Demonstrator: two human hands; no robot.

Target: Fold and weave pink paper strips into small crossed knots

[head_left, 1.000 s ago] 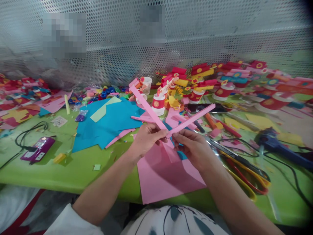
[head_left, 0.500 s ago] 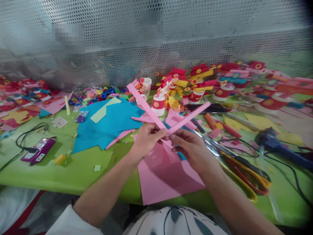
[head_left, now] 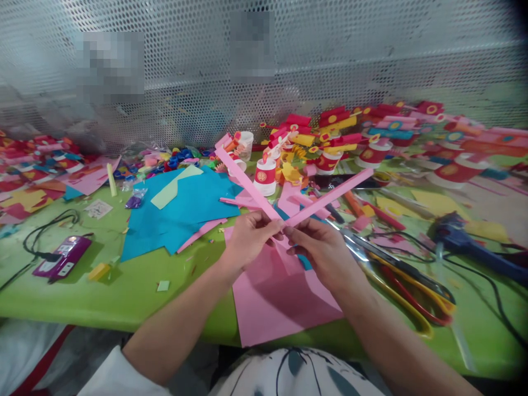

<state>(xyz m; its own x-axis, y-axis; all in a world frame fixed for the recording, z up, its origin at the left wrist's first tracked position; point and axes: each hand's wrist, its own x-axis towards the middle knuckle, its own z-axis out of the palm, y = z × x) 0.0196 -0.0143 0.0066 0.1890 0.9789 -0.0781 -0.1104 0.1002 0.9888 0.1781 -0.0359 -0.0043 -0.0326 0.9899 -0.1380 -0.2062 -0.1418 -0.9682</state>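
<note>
Both my hands are close together at the middle, over the table's near half. My left hand (head_left: 253,237) pinches the lower end of a long pink paper strip (head_left: 247,184) that slants up to the left. Between the thumb and fingers of my right hand (head_left: 315,245) is the end of another pink paper strip (head_left: 334,195), slanting up to the right. The two lengths meet in a V at my fingertips; whether they are joined there is hidden. Below my hands lies a pink paper sheet (head_left: 284,308) on the green table.
Scissors (head_left: 406,291) and a blue glue gun (head_left: 466,242) with its cord lie at right. Blue paper sheets (head_left: 165,220) spread at left, near a purple power strip (head_left: 64,258). Red and white paper cups (head_left: 265,177) with paper rolls stand along the perforated metal screen (head_left: 185,71).
The right-hand pink strip now reaches further right, so the V looks wider. My hands have barely moved and keep their pinch.
</note>
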